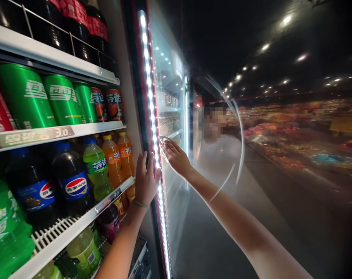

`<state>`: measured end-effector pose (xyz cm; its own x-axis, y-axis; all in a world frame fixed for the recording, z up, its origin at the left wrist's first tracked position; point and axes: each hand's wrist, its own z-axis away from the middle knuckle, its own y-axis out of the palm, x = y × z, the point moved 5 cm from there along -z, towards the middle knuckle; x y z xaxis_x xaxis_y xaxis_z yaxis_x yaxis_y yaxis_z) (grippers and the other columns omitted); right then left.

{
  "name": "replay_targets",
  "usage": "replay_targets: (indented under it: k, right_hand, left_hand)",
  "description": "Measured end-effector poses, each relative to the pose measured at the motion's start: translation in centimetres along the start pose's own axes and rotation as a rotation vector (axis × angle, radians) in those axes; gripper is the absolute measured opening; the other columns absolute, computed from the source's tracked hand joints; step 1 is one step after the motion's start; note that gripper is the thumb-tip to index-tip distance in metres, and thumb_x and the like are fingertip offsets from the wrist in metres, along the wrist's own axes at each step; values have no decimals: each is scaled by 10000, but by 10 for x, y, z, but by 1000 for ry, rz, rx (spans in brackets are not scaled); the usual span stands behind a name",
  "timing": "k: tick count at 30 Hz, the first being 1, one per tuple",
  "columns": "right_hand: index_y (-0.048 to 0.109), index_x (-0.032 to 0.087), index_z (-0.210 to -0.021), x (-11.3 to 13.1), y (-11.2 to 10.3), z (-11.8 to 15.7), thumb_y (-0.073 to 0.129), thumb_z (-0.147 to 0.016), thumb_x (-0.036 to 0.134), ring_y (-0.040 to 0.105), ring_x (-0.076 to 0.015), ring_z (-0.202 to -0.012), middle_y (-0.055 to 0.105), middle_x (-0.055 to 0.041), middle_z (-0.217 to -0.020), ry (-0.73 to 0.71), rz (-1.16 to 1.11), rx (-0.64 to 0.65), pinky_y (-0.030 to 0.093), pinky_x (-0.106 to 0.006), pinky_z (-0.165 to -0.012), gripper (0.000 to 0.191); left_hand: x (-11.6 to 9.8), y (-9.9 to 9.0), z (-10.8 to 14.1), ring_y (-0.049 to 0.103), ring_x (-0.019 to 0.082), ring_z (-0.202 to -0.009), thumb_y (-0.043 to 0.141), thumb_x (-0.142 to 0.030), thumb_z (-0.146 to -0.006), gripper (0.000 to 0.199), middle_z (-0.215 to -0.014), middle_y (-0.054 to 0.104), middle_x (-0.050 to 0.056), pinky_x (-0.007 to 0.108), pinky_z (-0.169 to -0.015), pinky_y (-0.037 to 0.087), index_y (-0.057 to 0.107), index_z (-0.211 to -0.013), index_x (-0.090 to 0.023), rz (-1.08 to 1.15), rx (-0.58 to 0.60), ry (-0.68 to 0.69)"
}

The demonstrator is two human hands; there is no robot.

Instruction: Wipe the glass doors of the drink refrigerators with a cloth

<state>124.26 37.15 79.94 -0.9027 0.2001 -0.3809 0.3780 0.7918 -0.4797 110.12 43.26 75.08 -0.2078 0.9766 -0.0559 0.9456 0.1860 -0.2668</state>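
The glass cooler door point(170, 97) stands swung out, with its hinge side out of view and its lit edge near the middle of the scene. A vertical LED strip point(149, 85) runs down that edge. The right hand point(174, 157) is open, fingers spread, with the fingertips point(164, 142) on the glass just beside the strip; nothing is held. The left hand point(146, 180) is also open, fingers up and palm toward the door edge, just left of the strip. It holds nothing, and a thin green wristband point(140, 204) circles that wrist. Whether its palm actually touches the door cannot be told.

Left of both hands stands the stocked cooler. Nearest the left hand are orange soda bottles point(113, 161) and a lime-green soda bottle point(97, 170), with Pepsi bottles point(71, 180) farther left on the same shelf. Above them sit green cans point(25, 97) behind a price strip point(33, 137) marked 3.0. Dark bottles with red labels point(77, 31) fill the top shelf behind a wire rail.

To the right, the glass carries a reflection of a person in a pale shirt point(215, 155). Beyond it, a blurred store aisle point(295, 131) runs far under ceiling lights point(286, 19).
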Motion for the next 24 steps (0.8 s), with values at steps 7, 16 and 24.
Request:
replay_targets:
  k: [7, 16, 24]
  right_hand:
    - [331, 167, -1613, -54, -79, 67, 488, -1032, 124, 437, -219, -1495, 431, -89, -1609, 111, 166, -45, 375, -431, -1279, 604]
    - [377, 157, -1598, -137, -201, 199, 440, -987, 85, 436, -244, -1497, 451, -96, -1604, 255, 423, -7, 379, -462, -1266, 619]
    - [288, 164, -1637, -206, -300, 304, 455, -892, 52, 395, -285, -1520, 427, -116, -1625, 385, 535, -20, 392, -525, -1248, 771]
  left_hand:
    - [-66, 34, -11, 264, 350, -1568, 542, -290, -1006, 623, -1624, 371, 187, 595, -1239, 343, 340, -1590, -211, 144, 45, 62]
    - [-224, 87, -22, 221, 364, -1581, 559, -281, -1001, 676, -1648, 343, 174, 610, -1267, 267, 294, -1622, -237, 327, 35, 169]
    - [-341, 111, -19, 217, 368, -1582, 581, -291, -991, 689, -1659, 346, 155, 620, -1281, 198, 309, -1624, -260, 389, 40, 184]
